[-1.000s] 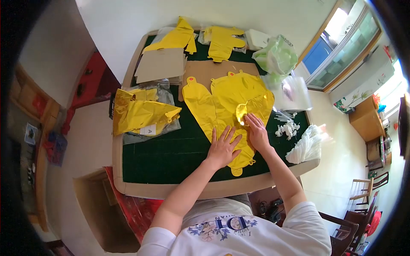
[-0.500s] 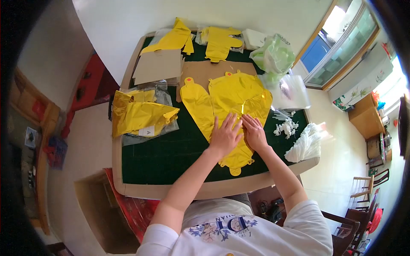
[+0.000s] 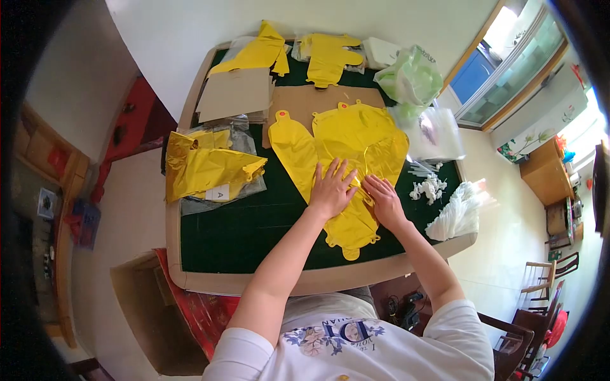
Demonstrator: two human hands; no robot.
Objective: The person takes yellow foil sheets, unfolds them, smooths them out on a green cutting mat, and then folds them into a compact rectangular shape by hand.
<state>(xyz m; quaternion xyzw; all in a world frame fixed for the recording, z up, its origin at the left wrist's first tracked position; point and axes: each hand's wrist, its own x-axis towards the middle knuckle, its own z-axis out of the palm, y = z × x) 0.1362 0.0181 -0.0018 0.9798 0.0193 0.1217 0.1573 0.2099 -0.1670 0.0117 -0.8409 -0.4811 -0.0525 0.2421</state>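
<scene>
A large uninflated yellow foil balloon (image 3: 365, 130) lies spread over the green table top, its upper part on a brown cardboard sheet (image 3: 286, 98). My left hand (image 3: 333, 190) rests on the balloon's middle with its fingers spread. Just to the right, my right hand (image 3: 383, 198) lies on the foil too, fingers stretched out and pointing up and left. Creases and shiny folds show in the foil between the two hands. The balloon's narrow tabbed end (image 3: 351, 240) points towards me.
More folded gold foil (image 3: 213, 162) lies in clear bags at left, below stacked cardboard (image 3: 232, 95). Yellow foil pieces (image 3: 330, 58) sit along the back. At right are a green-white plastic bag (image 3: 412, 76), clear bags (image 3: 435, 133), white straws and clips (image 3: 429, 188) and a white bundle (image 3: 454, 213).
My left hand has shifted slightly up on the foil, and my right hand has moved a little right and down. The gap between them is wider.
</scene>
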